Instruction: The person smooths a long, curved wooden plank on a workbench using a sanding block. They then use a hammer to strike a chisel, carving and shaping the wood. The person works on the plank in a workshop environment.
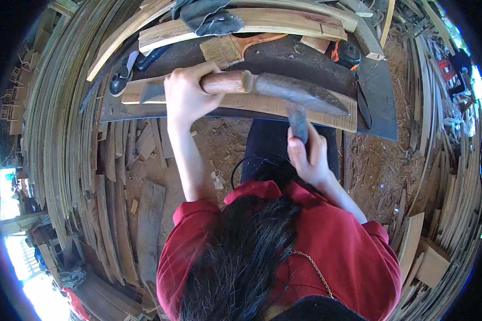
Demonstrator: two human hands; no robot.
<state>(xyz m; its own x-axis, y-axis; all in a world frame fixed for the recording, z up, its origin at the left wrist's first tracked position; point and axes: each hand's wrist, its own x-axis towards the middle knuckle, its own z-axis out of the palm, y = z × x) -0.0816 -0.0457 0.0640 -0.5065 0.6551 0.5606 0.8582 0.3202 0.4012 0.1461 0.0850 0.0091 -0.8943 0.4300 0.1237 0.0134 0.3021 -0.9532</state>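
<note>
My left hand [191, 95] is closed round the wooden handle of a chisel [222, 83]. Its flat grey blade points left, low over a pale wooden board [289, 109]; whether the edge touches the wood, I cannot tell. In my right hand [309, 155] is the grip of a hammer [300, 96], fingers wrapped round it. The dark metal head lies level with the butt of the chisel handle, one end close to it. A slight blur covers the hammer, and I cannot tell if the two touch. The board lies lengthwise across a dark bench [380, 107].
Behind the board lie a paintbrush [222, 51], a tape measure [346, 55], a dark tool [120, 80] and a long timber piece [284, 20] with a dark cloth [209, 18] on it. Stacked planks [64, 117] stand at left. Wood scraps litter the dirt floor.
</note>
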